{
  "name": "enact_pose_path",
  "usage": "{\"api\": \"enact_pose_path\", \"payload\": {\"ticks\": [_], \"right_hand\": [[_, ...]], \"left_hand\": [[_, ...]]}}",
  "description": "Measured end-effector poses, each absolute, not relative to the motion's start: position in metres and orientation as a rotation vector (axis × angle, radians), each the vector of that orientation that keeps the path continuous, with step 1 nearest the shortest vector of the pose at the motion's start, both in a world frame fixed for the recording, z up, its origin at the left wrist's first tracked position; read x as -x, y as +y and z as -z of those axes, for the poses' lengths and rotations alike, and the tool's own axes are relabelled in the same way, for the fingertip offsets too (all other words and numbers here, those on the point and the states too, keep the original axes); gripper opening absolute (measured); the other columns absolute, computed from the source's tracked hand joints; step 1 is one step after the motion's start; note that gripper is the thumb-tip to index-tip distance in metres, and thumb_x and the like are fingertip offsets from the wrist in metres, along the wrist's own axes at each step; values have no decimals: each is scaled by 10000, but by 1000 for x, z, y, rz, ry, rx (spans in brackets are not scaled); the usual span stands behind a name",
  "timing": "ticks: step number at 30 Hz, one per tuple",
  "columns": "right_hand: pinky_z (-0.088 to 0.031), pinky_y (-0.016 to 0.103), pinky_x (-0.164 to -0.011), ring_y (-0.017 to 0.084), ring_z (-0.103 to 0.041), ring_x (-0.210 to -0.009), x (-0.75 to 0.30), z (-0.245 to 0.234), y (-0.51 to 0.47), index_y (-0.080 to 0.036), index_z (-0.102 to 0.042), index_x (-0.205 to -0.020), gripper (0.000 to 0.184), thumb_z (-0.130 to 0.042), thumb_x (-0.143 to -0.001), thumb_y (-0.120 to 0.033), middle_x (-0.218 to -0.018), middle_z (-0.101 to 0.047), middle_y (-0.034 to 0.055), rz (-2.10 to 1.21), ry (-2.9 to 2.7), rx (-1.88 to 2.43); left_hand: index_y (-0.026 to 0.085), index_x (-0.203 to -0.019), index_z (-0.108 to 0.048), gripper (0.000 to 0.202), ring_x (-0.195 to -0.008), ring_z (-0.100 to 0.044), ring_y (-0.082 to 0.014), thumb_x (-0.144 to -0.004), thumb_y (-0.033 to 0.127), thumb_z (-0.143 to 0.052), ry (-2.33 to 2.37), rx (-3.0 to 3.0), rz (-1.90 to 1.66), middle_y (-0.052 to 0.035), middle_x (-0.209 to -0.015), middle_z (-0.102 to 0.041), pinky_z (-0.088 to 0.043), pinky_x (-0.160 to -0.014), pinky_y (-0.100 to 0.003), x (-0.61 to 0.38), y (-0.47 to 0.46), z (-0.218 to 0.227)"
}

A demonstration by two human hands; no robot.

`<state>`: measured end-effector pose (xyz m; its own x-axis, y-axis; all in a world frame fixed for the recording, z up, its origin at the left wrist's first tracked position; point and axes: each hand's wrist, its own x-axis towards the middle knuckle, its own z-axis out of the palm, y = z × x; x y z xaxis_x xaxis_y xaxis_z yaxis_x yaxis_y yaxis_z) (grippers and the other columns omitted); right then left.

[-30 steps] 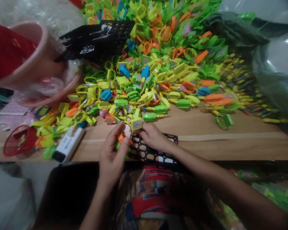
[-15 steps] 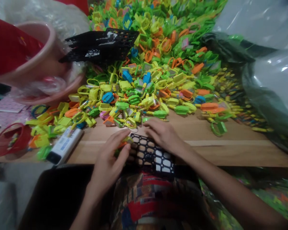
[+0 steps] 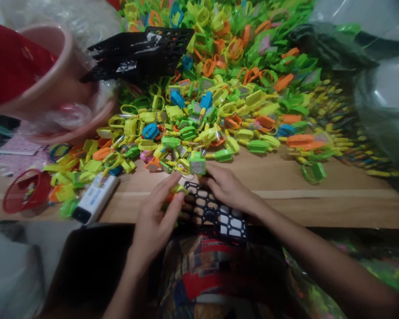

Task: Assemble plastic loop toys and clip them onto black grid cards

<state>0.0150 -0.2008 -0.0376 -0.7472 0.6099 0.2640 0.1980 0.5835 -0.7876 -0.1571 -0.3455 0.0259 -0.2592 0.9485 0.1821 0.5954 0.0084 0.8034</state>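
Your left hand [image 3: 158, 212] curls thumb and fingers around orange and yellow pieces [image 3: 178, 189] above the table's [image 3: 319, 201] front edge; your right hand's [image 3: 228, 184] fingertips pinch a green watch [image 3: 197, 165], just before the pile [image 3: 187, 133]. A loosened left grip could spill pieces; a bumping wrist could tip the black grid [image 3: 210, 214], which appears to overhang.

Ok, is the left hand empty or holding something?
The left hand is holding something: an orange piece and a yellow-green piece show within its curled grip.
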Motion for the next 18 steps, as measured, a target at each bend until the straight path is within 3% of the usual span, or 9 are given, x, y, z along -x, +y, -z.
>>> {"api": "enact_pose_path", "payload": {"ticks": [4, 8, 14, 18], "right_hand": [[-453, 247, -704, 157, -589, -731, 12, 48, -203, -175, -608, -883, 269, -438, -800, 15, -821, -647, 24, -1218, -2200, 570], [-459, 257, -694, 162, -574, -712, 20, 64, -202, -174, -601, -841, 221, -444, -857, -20, -805, -645, 45, -1135, -2197, 559], [-498, 325, -833, 209, -590, -910, 20, 60, -208, -184, -601, -1119, 381, -437, -832, 7, -1000, -675, 81, -1020, -2370, 305], [-480, 292, -793, 192, -615, -867, 14, 40, -196, -167, -636, -1032, 214, -486, -930, -54, -962, -698, 78, -1013, -2494, 398]], "left_hand": [[238, -1395, -612, 442, -1303, -616, -214, -954, 278, -625, 1908, -1611, -1113, -57, -1395, -665, -492, -1140, -369, 158, -346, -26], [279, -1414, -593, 461, -1308, -612, -212, -954, 258, -624, 1884, -1657, -1069, -38, -1407, -657, -485, -1147, -374, 159, -346, -25], [331, -1581, -331, 731, -1544, -303, -262, -931, 255, -658, 1868, -1826, -1032, -56, -1688, -286, -334, -1245, -465, 159, -341, -29], [353, -1527, -425, 604, -1490, -404, -199, -961, 221, -591, 1818, -1827, -934, -23, -1613, -434, -362, -1231, -384, 160, -342, -32]]}}
